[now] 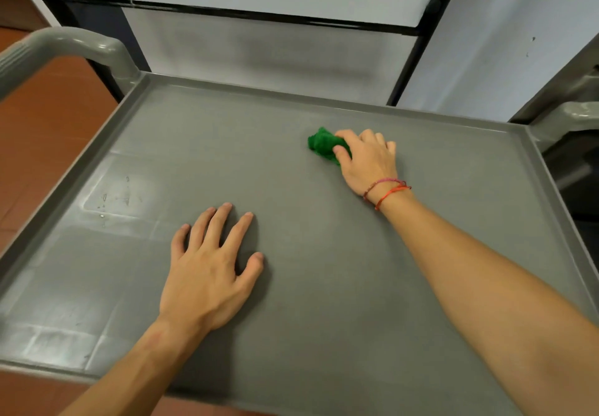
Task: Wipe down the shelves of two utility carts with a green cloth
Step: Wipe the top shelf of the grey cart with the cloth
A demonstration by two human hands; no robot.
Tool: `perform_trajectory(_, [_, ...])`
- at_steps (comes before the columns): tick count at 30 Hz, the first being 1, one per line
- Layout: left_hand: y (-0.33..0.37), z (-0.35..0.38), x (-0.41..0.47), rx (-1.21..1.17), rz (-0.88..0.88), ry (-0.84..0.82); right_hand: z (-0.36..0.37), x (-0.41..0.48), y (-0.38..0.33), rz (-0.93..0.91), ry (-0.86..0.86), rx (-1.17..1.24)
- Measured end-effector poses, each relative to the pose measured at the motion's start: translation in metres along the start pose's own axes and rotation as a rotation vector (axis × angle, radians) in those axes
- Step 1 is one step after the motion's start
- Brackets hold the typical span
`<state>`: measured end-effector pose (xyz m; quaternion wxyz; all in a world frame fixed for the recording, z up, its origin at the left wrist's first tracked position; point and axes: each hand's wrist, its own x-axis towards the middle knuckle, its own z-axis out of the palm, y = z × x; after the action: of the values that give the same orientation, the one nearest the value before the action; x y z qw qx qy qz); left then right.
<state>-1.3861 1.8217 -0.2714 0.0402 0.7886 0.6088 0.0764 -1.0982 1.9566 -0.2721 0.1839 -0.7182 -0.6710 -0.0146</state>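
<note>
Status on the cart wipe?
Right hand grips cloth, far side of shelf. Left hand flat on shelf, open. Nothing else on it.

Bare forearms, thin pink and red string bracelets at right wrist.

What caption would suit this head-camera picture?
Right hand wipes a grey cart shelf with a green cloth; left hand rests flat.
</note>
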Motion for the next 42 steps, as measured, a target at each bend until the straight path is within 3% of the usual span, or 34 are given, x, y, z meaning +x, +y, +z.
perform_trajectory(8, [0.005,-0.004,-0.001,0.022,-0.003,0.012,-0.041,-0.127,-0.025,-0.135,-0.141,0.033])
perform_trajectory(13, [0.005,-0.003,-0.001,0.023,-0.001,0.025,-0.071,-0.215,-0.036,-0.368,-0.231,0.141])
perform_trajectory(17, [0.006,-0.002,0.000,0.013,0.001,0.051,-0.066,-0.208,-0.028,-0.469,-0.191,0.145])
perform_trajectory(21, [0.003,0.001,0.002,0.022,0.009,0.052,-0.044,-0.152,-0.022,-0.277,-0.101,0.081])
perform_trajectory(25, [0.001,0.001,0.002,-0.007,0.025,0.070,-0.038,-0.141,-0.030,-0.102,-0.127,0.077])
perform_trajectory(35, [-0.004,0.000,0.010,-0.052,0.064,0.041,-0.091,-0.299,-0.061,-0.203,-0.241,0.153])
perform_trajectory(42, [0.001,-0.003,0.015,-0.119,0.041,-0.002,-0.095,-0.306,-0.062,-0.150,-0.188,0.222])
